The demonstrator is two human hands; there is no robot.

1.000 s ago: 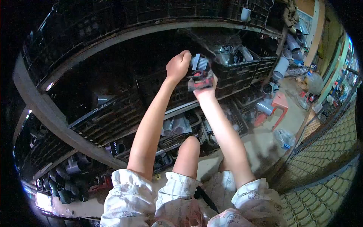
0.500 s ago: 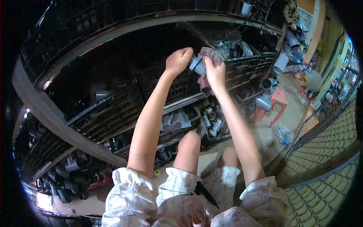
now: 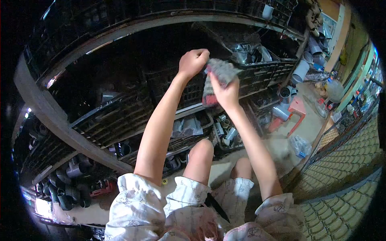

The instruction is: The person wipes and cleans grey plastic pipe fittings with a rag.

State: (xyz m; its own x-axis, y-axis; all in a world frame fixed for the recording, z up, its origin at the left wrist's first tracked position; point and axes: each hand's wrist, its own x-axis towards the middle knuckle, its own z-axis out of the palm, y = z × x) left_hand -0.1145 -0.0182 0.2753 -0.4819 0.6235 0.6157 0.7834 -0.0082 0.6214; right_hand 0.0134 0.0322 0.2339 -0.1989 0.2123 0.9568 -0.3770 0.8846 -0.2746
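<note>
My left hand point(image 3: 194, 63) is raised in front of the dark shelf, its fingers curled into a fist at one end of a grey threaded pipe fitting. The cloth now covers that fitting almost wholly, so the grip on it is hidden. My right hand point(image 3: 226, 93) is closed around a grey, fuzzy cloth point(image 3: 222, 70) with a red part hanging at its lower end. The cloth lies right beside the left fist.
Black plastic crates point(image 3: 257, 74) with bagged parts stand on the shelf before me. Lower crates hold pipe fittings point(image 3: 231, 133). At the right are a red stool point(image 3: 298, 106), a plastic bag point(image 3: 300, 145) and wire mesh point(image 3: 341, 160). A shelf post point(image 3: 52, 116) crosses the left.
The cloth has swung up and over the pipe fitting, which showed between my hands before. My right hand has turned and dropped slightly; my left hand has barely shifted.
</note>
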